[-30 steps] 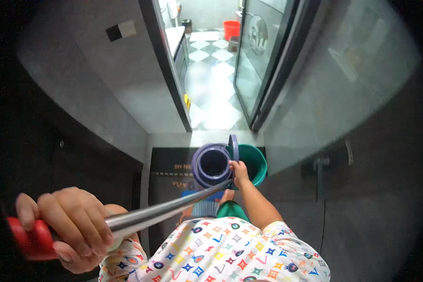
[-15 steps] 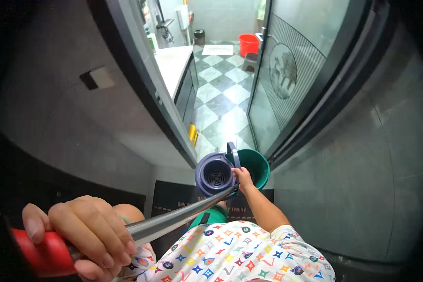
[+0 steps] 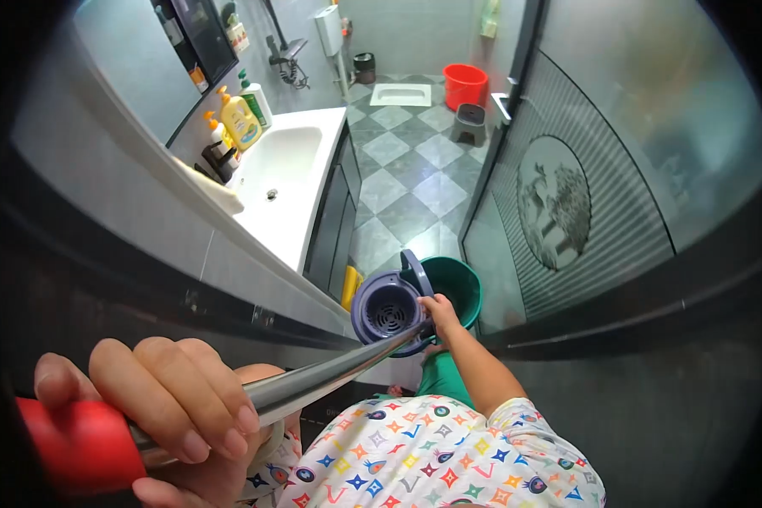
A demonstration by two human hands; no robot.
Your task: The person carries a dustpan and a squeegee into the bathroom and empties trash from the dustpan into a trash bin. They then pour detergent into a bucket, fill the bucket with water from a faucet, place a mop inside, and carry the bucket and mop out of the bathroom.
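At the lower left, my left hand (image 3: 178, 406) is wrapped around a metal pole (image 3: 330, 377) with a red end grip (image 3: 80, 444), like a mop handle. The pole runs up to the right; its far end is hidden by my right hand and the bucket. My right hand (image 3: 440, 315) is closed on the purple carrying handle (image 3: 415, 269) of a green mop bucket (image 3: 472, 288). A purple wringer basket (image 3: 366, 317) with a slotted bottom fills the bucket's left side. The bucket hangs in front of my legs.
A white sink counter (image 3: 271, 229) with several pump bottles (image 3: 241, 123) stands left. On the right is an open glass door (image 3: 516, 220). Beyond lie checkered tiles, a squat toilet (image 3: 400, 95), a red bucket (image 3: 466, 85), a grey stool (image 3: 470, 123) and a yellow object (image 3: 350, 288).
I have moved forward into the bathroom doorway, so the sink and door appear larger and nearer. Both hands keep their hold, and the bucket has come along with me.
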